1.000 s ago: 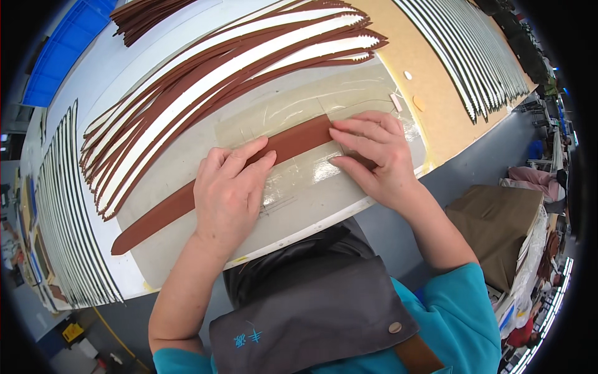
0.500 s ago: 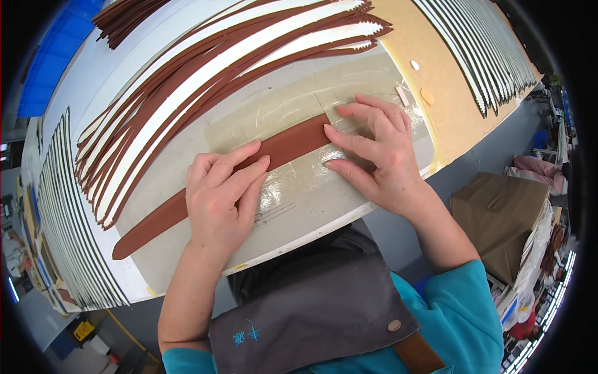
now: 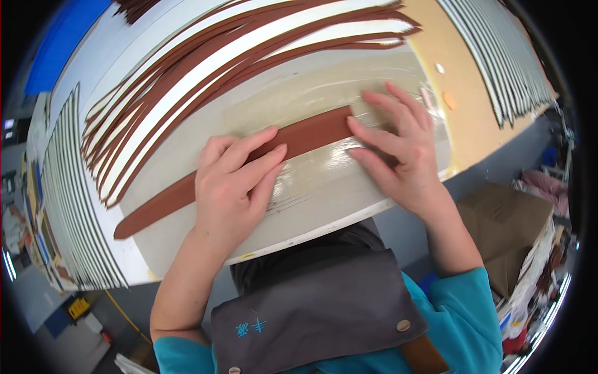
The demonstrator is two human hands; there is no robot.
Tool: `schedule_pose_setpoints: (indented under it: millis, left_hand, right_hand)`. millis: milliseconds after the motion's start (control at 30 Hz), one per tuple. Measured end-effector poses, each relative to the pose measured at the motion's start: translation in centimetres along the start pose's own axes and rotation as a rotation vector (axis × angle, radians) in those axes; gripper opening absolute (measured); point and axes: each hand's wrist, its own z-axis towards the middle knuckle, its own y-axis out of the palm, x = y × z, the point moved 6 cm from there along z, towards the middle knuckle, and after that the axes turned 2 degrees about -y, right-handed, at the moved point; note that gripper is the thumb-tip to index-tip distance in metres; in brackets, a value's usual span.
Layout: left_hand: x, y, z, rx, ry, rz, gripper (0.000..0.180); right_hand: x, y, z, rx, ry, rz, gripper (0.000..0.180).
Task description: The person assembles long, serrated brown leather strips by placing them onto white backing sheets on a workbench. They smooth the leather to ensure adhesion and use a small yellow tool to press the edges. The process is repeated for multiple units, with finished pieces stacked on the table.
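A long reddish-brown leather-like strip (image 3: 314, 134) lies at a slant on the mat, its rounded end at the left and its square-cut end at the right. My left hand (image 3: 233, 177) rests over its middle, with fingertips at both long edges gripping it. At the square end, my right hand (image 3: 402, 146) has its fingers spread and curved. One of its fingertips is at the strip's corner, while the thumb is apart from the strip, near the mat. The part of the strip under my left hand is hidden.
Beyond the strip lies a pile of brown and white strips (image 3: 187, 53). Rows of dark-edged pale strips lie at the left (image 3: 78, 206) and far right (image 3: 507, 68). A glossy translucent sheet (image 3: 311, 177) covers part of the worktop. A brown-covered stack (image 3: 501, 227) stands beyond the table's right edge.
The whole view has shifted slightly, moving the table upward and rightward in the picture. The fingers of my right hand have spread a little. My left hand keeps its place on the strip.
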Motion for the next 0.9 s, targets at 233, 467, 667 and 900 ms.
schedule_pose_setpoints:
  millis: [233, 467, 667, 900]
  left_hand:
    - [-1.6, -1.9, -2.3, 0.027, -0.02, 0.054, 0.025]
    - [-1.3, -1.3, -1.9, -0.023, -0.007, 0.118, 0.034]
    - [-1.1, -0.6, -2.0, -0.049, -0.011, 0.196, 0.036]
    - [-0.7, -0.5, -1.7, -0.093, -0.018, 0.191, 0.036]
  right_hand:
    - [-0.1, 0.4, -0.1, 0.008, -0.001, -0.012, 0.037]
    - [0.0, 0.4, -0.1, -0.005, -0.003, -0.027, 0.037]
    - [0.0, 0.3, 0.0, 0.024, -0.011, -0.006, 0.037]
    - [0.3, -0.1, -0.3, 0.069, -0.025, 0.013, 0.033]
